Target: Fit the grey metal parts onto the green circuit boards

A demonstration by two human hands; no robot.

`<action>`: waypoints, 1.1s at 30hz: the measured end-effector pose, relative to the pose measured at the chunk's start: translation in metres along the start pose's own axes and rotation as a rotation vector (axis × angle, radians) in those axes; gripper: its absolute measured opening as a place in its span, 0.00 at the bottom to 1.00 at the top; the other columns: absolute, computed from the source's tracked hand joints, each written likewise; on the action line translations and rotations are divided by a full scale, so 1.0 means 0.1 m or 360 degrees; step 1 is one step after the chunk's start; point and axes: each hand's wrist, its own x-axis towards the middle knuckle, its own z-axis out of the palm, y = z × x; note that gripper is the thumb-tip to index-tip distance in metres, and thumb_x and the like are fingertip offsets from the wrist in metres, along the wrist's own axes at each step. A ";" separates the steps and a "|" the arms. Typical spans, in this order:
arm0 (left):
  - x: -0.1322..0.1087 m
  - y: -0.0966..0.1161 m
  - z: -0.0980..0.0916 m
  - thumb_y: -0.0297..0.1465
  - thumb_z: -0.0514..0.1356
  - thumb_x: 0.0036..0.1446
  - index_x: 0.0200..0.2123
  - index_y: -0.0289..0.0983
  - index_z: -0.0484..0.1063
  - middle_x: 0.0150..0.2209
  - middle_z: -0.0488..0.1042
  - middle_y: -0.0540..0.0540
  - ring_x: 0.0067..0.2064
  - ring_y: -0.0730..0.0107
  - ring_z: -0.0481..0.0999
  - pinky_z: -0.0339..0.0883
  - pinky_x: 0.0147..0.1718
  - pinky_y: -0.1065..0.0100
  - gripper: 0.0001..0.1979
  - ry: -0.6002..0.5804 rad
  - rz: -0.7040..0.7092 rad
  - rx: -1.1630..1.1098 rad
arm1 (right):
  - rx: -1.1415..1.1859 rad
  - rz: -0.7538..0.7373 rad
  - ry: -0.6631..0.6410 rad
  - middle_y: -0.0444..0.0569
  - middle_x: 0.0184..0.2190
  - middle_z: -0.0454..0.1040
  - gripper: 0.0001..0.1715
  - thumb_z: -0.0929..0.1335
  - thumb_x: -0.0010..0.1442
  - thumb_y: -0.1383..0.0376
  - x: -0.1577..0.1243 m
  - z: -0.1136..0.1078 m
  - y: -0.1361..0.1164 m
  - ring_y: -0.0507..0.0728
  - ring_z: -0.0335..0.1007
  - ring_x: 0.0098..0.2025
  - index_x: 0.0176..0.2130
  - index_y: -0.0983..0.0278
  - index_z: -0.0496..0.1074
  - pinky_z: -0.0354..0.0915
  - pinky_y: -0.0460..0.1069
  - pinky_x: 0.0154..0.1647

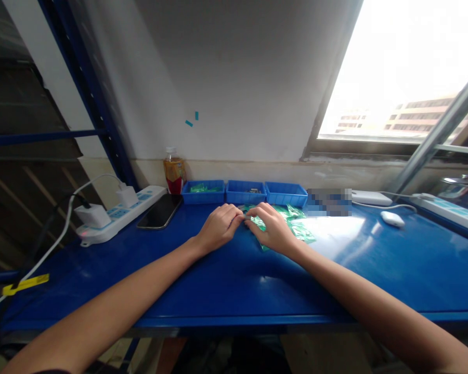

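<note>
Over the middle of the blue table, my left hand (219,228) is closed, its thumb and fingers pinched together. My right hand (272,228) meets it fingertip to fingertip, thumb and index also closed. Whatever sits between the fingertips is too small to name. Beneath and beside my right hand lie several green plastic packets (302,231) on the tabletop. Just behind the hands stand three blue bins: the left bin (203,197) has green packets in it, the middle bin (239,197) holds a few small pieces, and the right bin (286,199) shows its inner wall.
To the left are a black phone (160,211), a white power strip (120,215) with plugs, and a drink bottle (174,171) by the wall. On the right lie a white charger block (371,198), its cable, a white earbud case (392,218) and another power strip (452,214).
</note>
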 end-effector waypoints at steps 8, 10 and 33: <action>0.00 -0.35 0.07 0.36 0.51 0.63 0.50 0.38 0.67 0.47 0.71 0.42 0.48 0.59 0.70 0.64 0.47 0.59 0.16 -0.0158 -0.0293 0.0272 | -0.0370 0.0285 0.0066 0.50 0.32 0.71 0.07 0.66 0.59 0.61 0.21 0.03 0.51 0.60 0.65 0.38 0.33 0.62 0.71 0.63 0.53 0.40; -0.02 -0.41 0.08 0.37 0.51 0.62 0.54 0.40 0.65 0.51 0.70 0.43 0.49 0.58 0.69 0.64 0.47 0.58 0.18 -0.0306 -0.0356 0.0343 | -0.0438 0.0464 0.0046 0.51 0.33 0.72 0.09 0.66 0.59 0.60 0.29 0.06 0.69 0.60 0.65 0.39 0.34 0.63 0.72 0.62 0.53 0.40; -0.03 -0.43 0.01 0.41 0.52 0.60 0.31 0.38 0.73 0.38 0.76 0.43 0.43 0.53 0.70 0.63 0.41 0.54 0.15 -0.0268 -0.0725 0.0514 | -0.0458 0.0635 -0.0103 0.51 0.34 0.72 0.13 0.64 0.60 0.59 0.21 -0.01 0.75 0.60 0.65 0.40 0.34 0.63 0.74 0.60 0.53 0.42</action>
